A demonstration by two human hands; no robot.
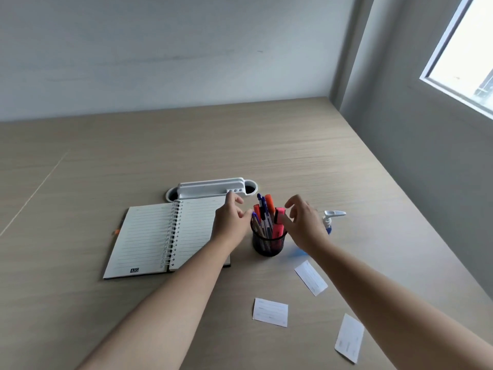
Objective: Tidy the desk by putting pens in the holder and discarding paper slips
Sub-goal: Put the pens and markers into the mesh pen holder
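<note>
A black mesh pen holder (268, 243) stands mid-desk, filled with several pens and highlighters (265, 212) in blue, orange and pink. My left hand (231, 222) hovers just left of the holder, fingers spread, holding nothing. My right hand (304, 222) hovers just right of it, fingers apart and curled, also empty. Three white paper slips lie on the desk in front of the holder: one (310, 277) near my right forearm, one (270, 312) in the middle, one (349, 337) at the front right.
An open spiral notebook (154, 236) lies left of the holder, with a pen partly hidden at its left edge (116, 231). A white cable grommet tray (210, 189) sits behind it. A pump bottle (329, 221) stands behind my right hand. Walls bound the desk at back and right.
</note>
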